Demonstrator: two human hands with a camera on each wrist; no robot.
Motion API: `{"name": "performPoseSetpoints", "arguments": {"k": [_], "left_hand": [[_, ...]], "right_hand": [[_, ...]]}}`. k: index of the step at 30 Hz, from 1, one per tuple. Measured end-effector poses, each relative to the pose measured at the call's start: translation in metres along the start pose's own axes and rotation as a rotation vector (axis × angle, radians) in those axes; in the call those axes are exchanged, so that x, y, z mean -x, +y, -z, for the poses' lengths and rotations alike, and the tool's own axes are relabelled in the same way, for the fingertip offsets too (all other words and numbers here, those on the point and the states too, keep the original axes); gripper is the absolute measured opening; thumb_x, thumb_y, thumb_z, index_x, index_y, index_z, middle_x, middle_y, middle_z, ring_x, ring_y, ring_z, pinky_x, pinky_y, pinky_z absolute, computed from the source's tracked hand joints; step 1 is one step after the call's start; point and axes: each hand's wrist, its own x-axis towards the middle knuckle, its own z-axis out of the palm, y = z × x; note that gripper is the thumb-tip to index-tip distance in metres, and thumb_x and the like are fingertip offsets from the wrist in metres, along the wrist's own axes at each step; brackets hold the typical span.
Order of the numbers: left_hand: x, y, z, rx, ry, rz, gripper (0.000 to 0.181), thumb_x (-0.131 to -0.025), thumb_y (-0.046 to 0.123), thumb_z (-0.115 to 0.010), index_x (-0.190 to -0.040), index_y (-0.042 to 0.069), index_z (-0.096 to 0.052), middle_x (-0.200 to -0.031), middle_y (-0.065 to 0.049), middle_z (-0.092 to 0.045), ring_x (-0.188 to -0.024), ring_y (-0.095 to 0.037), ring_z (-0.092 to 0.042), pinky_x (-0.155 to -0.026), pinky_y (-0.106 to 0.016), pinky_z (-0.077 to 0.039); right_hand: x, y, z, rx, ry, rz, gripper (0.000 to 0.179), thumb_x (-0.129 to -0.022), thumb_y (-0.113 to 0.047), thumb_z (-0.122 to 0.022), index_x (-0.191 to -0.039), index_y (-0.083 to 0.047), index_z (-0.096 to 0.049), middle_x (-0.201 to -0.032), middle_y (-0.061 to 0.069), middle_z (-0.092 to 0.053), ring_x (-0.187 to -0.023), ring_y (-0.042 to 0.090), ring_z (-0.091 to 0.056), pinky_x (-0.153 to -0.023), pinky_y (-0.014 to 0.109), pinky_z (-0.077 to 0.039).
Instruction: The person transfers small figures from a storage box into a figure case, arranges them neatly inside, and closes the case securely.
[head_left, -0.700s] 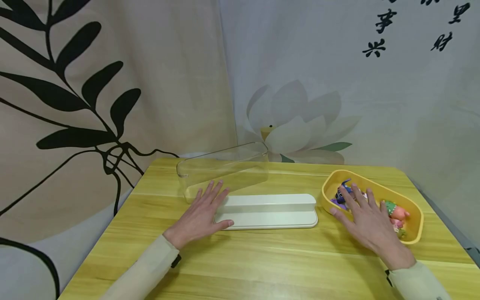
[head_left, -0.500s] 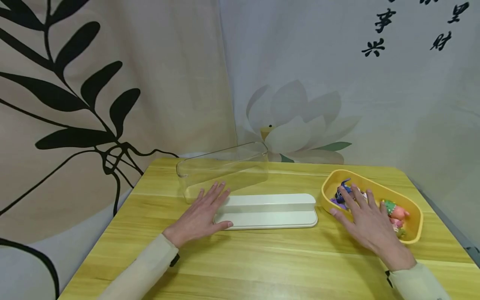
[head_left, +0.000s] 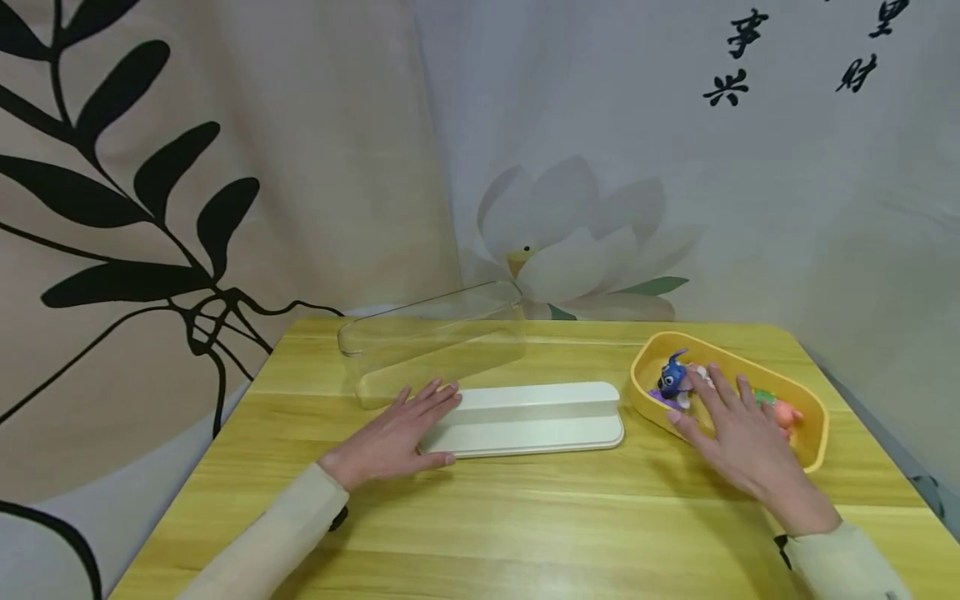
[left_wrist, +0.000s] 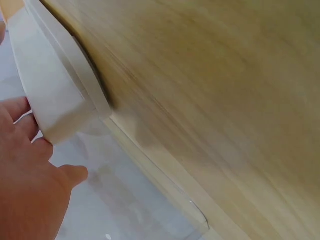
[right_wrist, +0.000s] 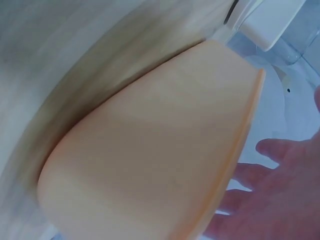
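Note:
In the head view my left hand [head_left: 393,442] lies at the left end of a white ridged base [head_left: 543,429], fingers spread and thumb apart. In the left wrist view its fingers [left_wrist: 26,125] are beside the base's end [left_wrist: 57,85]; contact is hard to tell. My right hand [head_left: 750,450] hovers with straight, spread fingers over a yellow tray [head_left: 652,358]. Inside the tray are a blue toy figure [head_left: 672,379] and a pink toy [head_left: 785,412], partly hidden by that hand. Neither hand holds anything.
Behind the base stands a clear, see-through box-shaped cover [head_left: 442,346], slanted on the wooden table [head_left: 525,525]. A printed cloth [head_left: 337,167] with leaves, a lotus and characters hangs behind the table's back edge.
The head view has shifted slightly. My right hand has moved a little rightward over the tray and hides more of the pink toy. The left hand stays at the base's left end.

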Motion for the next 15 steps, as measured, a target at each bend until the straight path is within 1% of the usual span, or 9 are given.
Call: {"name": "performPoseSetpoints", "arguments": {"k": [5, 9, 12, 15], "left_hand": [[0.003, -0.003, 0.001, 0.014, -0.019, 0.002, 0.09, -0.099, 0.059, -0.061, -0.165, 0.011, -0.024, -0.173, -0.005, -0.017, -0.159, -0.028, -0.009, -0.125, -0.064, -0.015], [0.003, -0.003, 0.001, 0.022, -0.024, 0.002, 0.09, -0.099, 0.058, -0.061, -0.166, 0.012, -0.023, -0.173, -0.004, -0.015, -0.159, -0.026, -0.008, -0.125, -0.063, -0.015], [0.002, -0.003, -0.001, 0.027, -0.025, -0.002, 0.089, -0.1, 0.057, -0.061, -0.166, 0.012, -0.023, -0.173, -0.004, -0.015, -0.159, -0.027, -0.008, -0.125, -0.063, -0.016], [0.002, -0.003, 0.0, 0.035, -0.029, -0.003, 0.089, -0.1, 0.057, -0.061, -0.166, 0.012, -0.022, -0.173, -0.004, -0.015, -0.159, -0.027, -0.008, -0.125, -0.063, -0.017]], "right_hand": [[-0.005, -0.002, 0.004, -0.05, 0.004, -0.019, 0.085, -0.105, -0.061, -0.045, -0.166, -0.009, -0.018, -0.167, 0.031, -0.014, -0.143, 0.069, -0.013, -0.107, 0.084, -0.019], [-0.012, -0.004, 0.002, -0.097, 0.015, -0.044, 0.09, -0.103, -0.062, -0.048, -0.165, -0.003, -0.018, -0.167, 0.033, -0.015, -0.144, 0.068, -0.014, -0.108, 0.084, -0.02], [-0.019, -0.002, 0.001, -0.137, 0.049, -0.043, 0.093, -0.103, -0.06, -0.052, -0.163, 0.002, -0.019, -0.164, 0.036, -0.021, -0.141, 0.069, -0.02, -0.106, 0.084, -0.025], [-0.024, 0.003, 0.002, -0.176, 0.063, -0.041, 0.092, -0.103, -0.057, -0.053, -0.162, 0.006, -0.019, -0.161, 0.037, -0.025, -0.14, 0.066, -0.026, -0.105, 0.082, -0.03]]}}
